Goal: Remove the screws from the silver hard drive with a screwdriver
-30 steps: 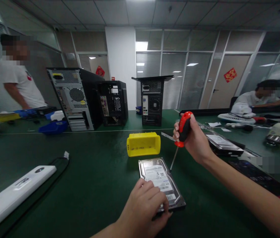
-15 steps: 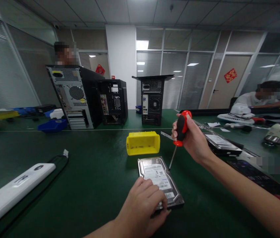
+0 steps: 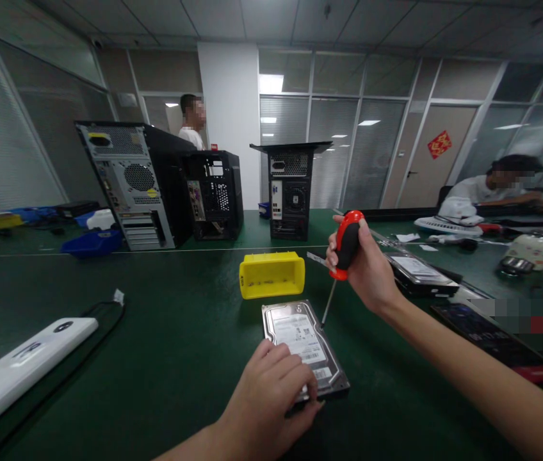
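Note:
A silver hard drive (image 3: pixel 295 330) lies label up on the green table, its far end angled slightly left. My left hand (image 3: pixel 271 390) is closed on the drive's near left part, with fingers bent over the label side and the thumb at the near edge. In my right hand (image 3: pixel 372 272) is a red and black screwdriver (image 3: pixel 347 246), the fingers wrapped round its handle. Its shaft slants down to the drive's right edge, and the tip meets that edge near the far corner. Just beyond the drive, a yellow bin (image 3: pixel 271 258) holds several small pieces, probably screws.
Three computer cases, a large one (image 3: pixel 139 186), a smaller black one (image 3: pixel 216 195) and another (image 3: pixel 291 192), stand at the back. A white power strip (image 3: pixel 26 358) lies left. To the right are another hard drive (image 3: pixel 418 269) and a phone (image 3: pixel 492 339). Co-workers are in the background.
The whole view has shifted slightly, so the table things appear a little further left. Both hands keep their grips. A person behind the cases has moved right.

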Motion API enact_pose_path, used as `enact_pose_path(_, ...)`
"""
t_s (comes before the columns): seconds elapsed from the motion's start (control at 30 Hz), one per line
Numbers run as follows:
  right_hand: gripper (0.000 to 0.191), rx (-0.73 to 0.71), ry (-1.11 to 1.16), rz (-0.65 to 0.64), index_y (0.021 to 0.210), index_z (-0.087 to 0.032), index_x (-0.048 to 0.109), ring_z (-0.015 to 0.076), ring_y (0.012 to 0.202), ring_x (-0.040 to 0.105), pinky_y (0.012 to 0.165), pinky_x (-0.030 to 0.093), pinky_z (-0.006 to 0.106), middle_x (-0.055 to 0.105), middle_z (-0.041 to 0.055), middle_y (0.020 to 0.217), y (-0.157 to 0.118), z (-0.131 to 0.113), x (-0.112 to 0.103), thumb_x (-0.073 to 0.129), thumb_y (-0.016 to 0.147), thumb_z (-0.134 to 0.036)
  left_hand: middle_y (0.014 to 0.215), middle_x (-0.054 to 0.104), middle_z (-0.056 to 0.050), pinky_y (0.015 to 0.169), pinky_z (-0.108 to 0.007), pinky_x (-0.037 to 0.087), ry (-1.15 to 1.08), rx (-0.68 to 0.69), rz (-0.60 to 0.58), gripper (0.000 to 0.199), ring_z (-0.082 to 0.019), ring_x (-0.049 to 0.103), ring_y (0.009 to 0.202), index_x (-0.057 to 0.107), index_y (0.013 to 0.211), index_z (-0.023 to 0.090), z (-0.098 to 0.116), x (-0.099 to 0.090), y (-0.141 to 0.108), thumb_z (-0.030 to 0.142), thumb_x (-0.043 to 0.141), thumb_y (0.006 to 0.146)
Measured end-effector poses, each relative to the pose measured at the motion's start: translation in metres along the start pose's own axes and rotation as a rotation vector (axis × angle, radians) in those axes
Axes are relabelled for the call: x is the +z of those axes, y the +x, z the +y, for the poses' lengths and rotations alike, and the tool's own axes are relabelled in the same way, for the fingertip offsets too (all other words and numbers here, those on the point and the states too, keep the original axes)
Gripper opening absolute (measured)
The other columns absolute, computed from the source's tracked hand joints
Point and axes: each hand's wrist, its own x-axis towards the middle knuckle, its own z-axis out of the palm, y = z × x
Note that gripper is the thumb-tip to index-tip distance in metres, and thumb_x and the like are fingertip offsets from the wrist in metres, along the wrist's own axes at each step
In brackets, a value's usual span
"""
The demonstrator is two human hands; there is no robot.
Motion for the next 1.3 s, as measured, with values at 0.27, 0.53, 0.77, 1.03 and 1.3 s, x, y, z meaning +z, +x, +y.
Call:
enact_pose_path(0.27, 0.033, -0.035, -0.062, 0.029, 0.089, -0.025, 0.036, 0.0058, 0.051, 0.044, 0.046, 0.038, 0.019, 0.047, -0.0066, 0.069, -0.0002, 0.0002, 0.0021, 0.066, 0.077, -0.036, 0.072, 0.061, 0.004, 0.067, -0.028, 0.028, 0.006, 0.012, -0.017, 0.013, -0.015, 0.05, 0.068, 0.056, 0.077, 0.02, -0.002, -0.0015, -0.0002, 0.016, 0.069, 0.076)
enact_pose_path(0.53, 0.029, -0.004, -0.02, -0.002, 0.105, -0.022, 0.051, 0.0076, 0.066, 0.053, 0.06, 0.048, 0.023, 0.051, -0.0004, 0.088, -0.0005, 0.0017, -0.0002, 0.055, 0.085, -0.042, 0.075, 0.063, 0.004, 0.068, -0.029, 0.027, 0.063, 0.04, -0.044, 0.013, -0.016, 0.05, 0.07, 0.057, 0.08, 0.021, -0.0035, -0.0004, -0.0015, 0.022, 0.071, 0.079)
enact_pose_path(0.77, 0.031, -0.033, -0.108, 0.026, 0.099, -0.025, 0.043, 0.0068, 0.055, 0.049, 0.051, 0.041, 0.022, 0.051, -0.0057, 0.071, -0.0001, 0.0054, -0.0011, 0.066, 0.078, -0.031, 0.073, 0.061, 0.004, 0.068, -0.029, 0.028, 0.052, -0.048, -0.104, 0.016, -0.016, 0.049, 0.069, 0.058, 0.082, 0.021, -0.0032, -0.0033, 0.0005, 0.019, 0.073, 0.077)
enact_pose_path(1.03, 0.029, -0.028, -0.15, 0.034, 0.097, -0.022, 0.044, 0.0069, 0.055, 0.05, 0.051, 0.042, 0.022, 0.052, -0.0056, 0.071, -0.0019, 0.004, -0.0001, 0.066, 0.077, -0.026, 0.073, 0.061, 0.003, 0.071, -0.031, 0.031, -0.005, -0.094, -0.145, 0.013, -0.017, 0.051, 0.072, 0.057, 0.081, 0.021, -0.0021, -0.005, 0.0008, 0.017, 0.069, 0.078)
enact_pose_path(1.3, 0.036, 0.006, -0.116, 0.015, 0.106, -0.023, 0.045, 0.007, 0.058, 0.052, 0.054, 0.044, 0.022, 0.053, -0.0049, 0.073, -0.002, 0.0058, -0.0018, 0.066, 0.078, -0.032, 0.116, 0.06, -0.004, 0.092, -0.042, 0.033, 0.035, -0.182, -0.123, 0.042, -0.026, 0.052, 0.106, 0.053, 0.118, 0.028, 0.0013, -0.0078, 0.0031, 0.025, 0.068, 0.078)
